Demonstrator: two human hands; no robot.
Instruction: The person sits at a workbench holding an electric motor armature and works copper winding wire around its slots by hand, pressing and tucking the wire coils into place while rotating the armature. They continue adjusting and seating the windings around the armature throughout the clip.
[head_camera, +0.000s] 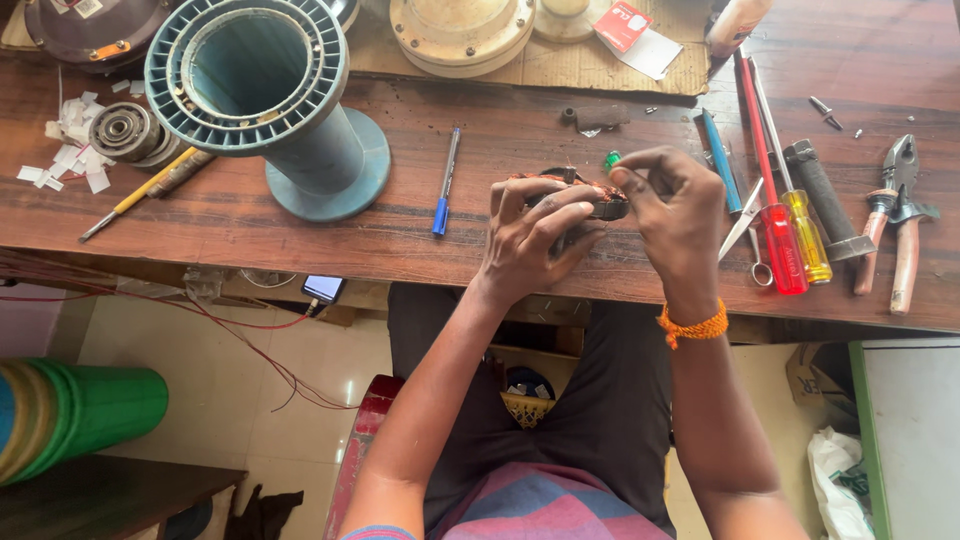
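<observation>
My left hand (530, 225) grips the coil (570, 195) steady above the desk (300, 230) so my right hand (670, 205), pinched shut, can work its windings.

A large teal ribbed spool (262, 95) stood on the wooden bench (250, 220), well left of the fingers. A blue pen (445, 183) lay between the spool and the fingers. A bearing (124, 132) and paper scraps (70, 150) sat at the far left. Just right of the fingers lay scissors (745, 225), a red-handled screwdriver (770, 190) and a yellow-handled screwdriver (795, 210). Pliers (897, 215) lay farther right. Cream discs (462, 32) rested on cardboard (560, 72) beyond the fingers.
</observation>
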